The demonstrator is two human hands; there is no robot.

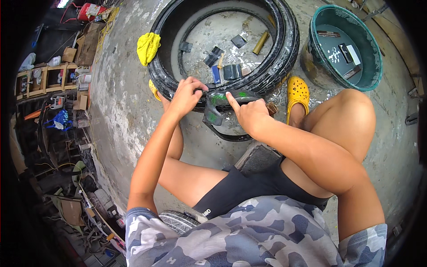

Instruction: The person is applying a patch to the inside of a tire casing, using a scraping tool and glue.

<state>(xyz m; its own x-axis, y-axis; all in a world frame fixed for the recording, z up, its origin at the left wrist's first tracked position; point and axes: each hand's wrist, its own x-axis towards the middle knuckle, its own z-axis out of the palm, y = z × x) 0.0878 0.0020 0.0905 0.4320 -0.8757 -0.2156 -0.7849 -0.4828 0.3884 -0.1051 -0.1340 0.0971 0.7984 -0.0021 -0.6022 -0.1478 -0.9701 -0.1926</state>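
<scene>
A black rubber inner tube [222, 116] with green marks lies folded in front of my knees on the wet concrete floor. My left hand [186, 94] pinches the tube's left end, fingers closed on the rubber. My right hand [247, 112] rests on the tube's right part, its index finger stretched out and pressing beside a green mark. A large black tyre [284, 49] lies flat just beyond both hands.
Inside the tyre lie several small patches, tools and a brass-coloured tube [260, 42]. A yellow cloth [147, 47] hangs on the tyre's left rim. A green basin [374, 53] with tools stands at the right. Yellow clogs [297, 92] are on my feet. Cluttered shelves [49, 80] fill the left.
</scene>
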